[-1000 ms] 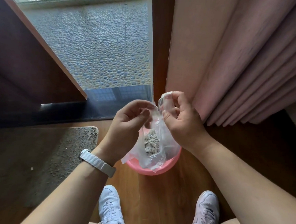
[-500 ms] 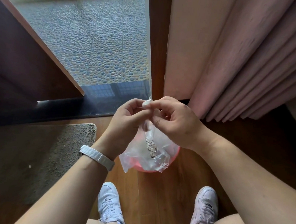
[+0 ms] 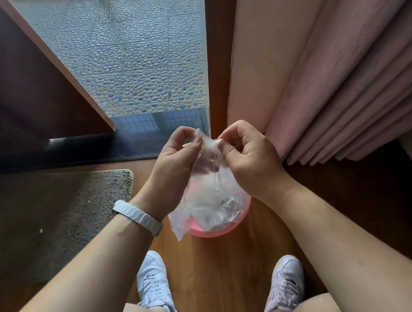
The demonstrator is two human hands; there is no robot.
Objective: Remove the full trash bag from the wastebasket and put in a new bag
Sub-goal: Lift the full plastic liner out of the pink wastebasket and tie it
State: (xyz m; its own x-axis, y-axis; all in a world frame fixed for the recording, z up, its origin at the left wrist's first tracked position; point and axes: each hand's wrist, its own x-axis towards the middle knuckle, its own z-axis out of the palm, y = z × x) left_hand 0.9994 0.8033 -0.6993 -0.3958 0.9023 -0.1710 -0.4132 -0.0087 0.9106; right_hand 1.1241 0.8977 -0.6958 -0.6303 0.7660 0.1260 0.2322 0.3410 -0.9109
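A clear plastic trash bag [image 3: 210,199] with pale crumpled waste inside hangs over a small pink wastebasket [image 3: 222,233] on the wood floor between my feet. My left hand [image 3: 173,163] pinches the bag's gathered top from the left. My right hand [image 3: 250,158] pinches the same gathered top from the right, thumb and fingers curled on the plastic. The top of the bag is bunched between the two hands. Most of the basket is hidden under the bag; only its near rim shows.
A dark grey mat [image 3: 83,209] lies on the floor to the left. A dark wooden panel [image 3: 37,80] and a glass door [image 3: 143,57] stand ahead. Pink curtains [image 3: 335,79] hang close on the right. My white shoes [image 3: 155,284] flank the basket.
The hands have closed together on the bag's mouth and bunched it. The bag's opening, wider a second ago, is now gathered. The waste inside is less visible.
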